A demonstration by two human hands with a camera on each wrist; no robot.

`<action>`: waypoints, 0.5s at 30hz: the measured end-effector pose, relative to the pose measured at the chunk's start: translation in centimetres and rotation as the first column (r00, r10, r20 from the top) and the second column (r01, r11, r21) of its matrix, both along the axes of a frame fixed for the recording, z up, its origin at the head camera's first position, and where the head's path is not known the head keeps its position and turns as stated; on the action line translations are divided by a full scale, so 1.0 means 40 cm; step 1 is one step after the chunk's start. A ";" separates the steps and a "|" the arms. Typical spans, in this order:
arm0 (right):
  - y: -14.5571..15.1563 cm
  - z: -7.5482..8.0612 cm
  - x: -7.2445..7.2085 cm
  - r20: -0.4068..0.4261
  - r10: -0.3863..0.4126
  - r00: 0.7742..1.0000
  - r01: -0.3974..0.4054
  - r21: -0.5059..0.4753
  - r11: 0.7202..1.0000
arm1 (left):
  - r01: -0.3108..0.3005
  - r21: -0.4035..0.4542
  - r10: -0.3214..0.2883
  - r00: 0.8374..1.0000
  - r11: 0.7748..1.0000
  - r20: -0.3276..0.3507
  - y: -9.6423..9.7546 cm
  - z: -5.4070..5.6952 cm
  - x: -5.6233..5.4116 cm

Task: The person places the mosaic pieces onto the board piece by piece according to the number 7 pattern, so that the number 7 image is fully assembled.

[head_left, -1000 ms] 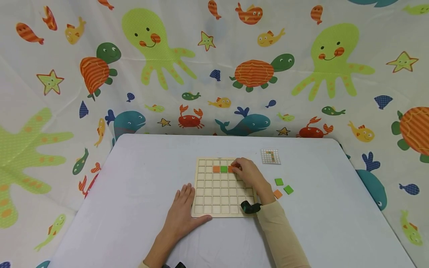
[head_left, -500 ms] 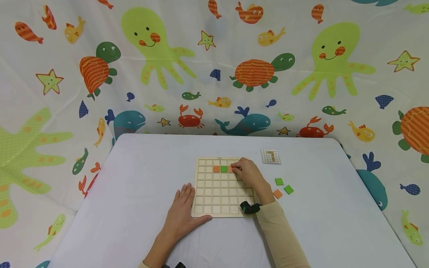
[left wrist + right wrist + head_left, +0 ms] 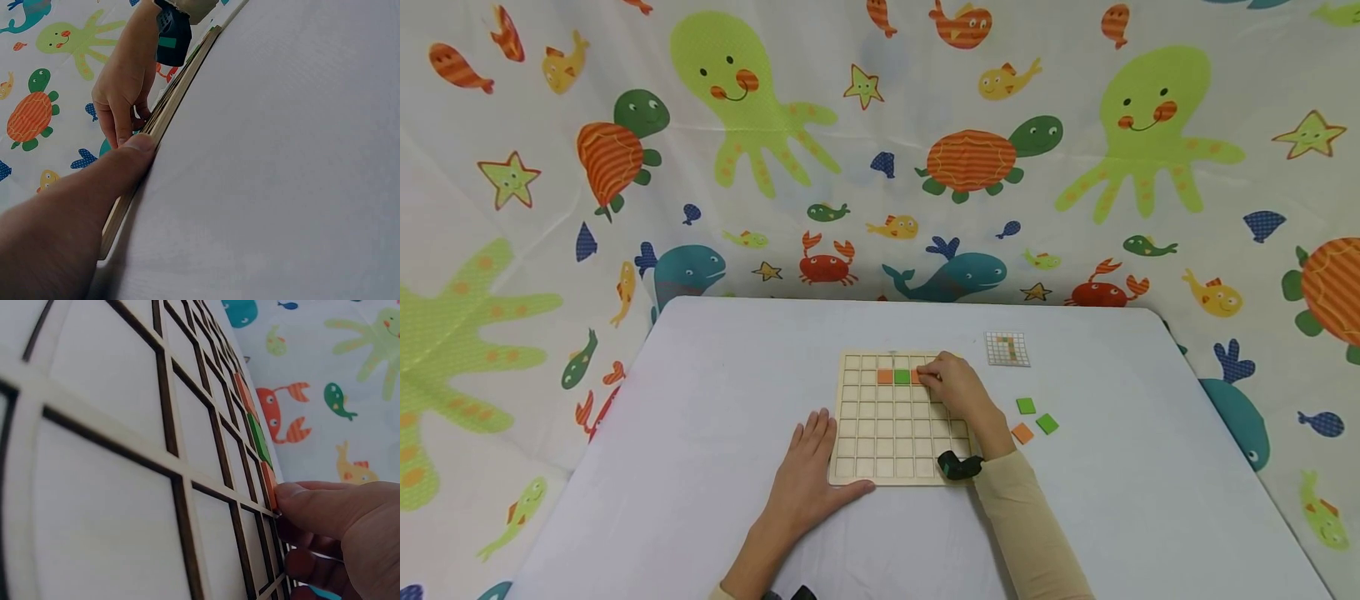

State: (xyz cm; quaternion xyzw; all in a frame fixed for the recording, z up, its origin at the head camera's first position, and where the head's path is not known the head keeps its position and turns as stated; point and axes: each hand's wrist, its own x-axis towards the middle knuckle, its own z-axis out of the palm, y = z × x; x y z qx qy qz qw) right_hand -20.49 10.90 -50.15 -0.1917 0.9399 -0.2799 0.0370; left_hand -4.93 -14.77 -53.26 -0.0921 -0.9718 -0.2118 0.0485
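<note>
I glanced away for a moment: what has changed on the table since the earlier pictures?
Nothing visibly moved, was taken or let go. The right hand still pinches the right-hand orange tile on the board; the left hand stays at the board's edge. The three loose tiles and the pattern card lie as before.

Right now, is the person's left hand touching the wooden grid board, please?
Touching. The left wrist view shows it: the left hand rests its thumb on the edge of the wooden grid board, with no gap between them.
</note>
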 end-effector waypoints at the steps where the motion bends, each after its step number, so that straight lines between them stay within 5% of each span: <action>1: 0.000 0.000 0.000 0.002 -0.002 1.000 0.002 -0.002 1.000 | 0.000 -0.001 0.000 1.000 1.000 -0.002 0.000 0.001 -0.001; 15: -0.004 0.002 0.010 -0.015 -0.020 1.000 0.020 0.007 1.000 | 0.002 -0.008 -0.002 1.000 1.000 -0.011 -0.001 0.001 -0.003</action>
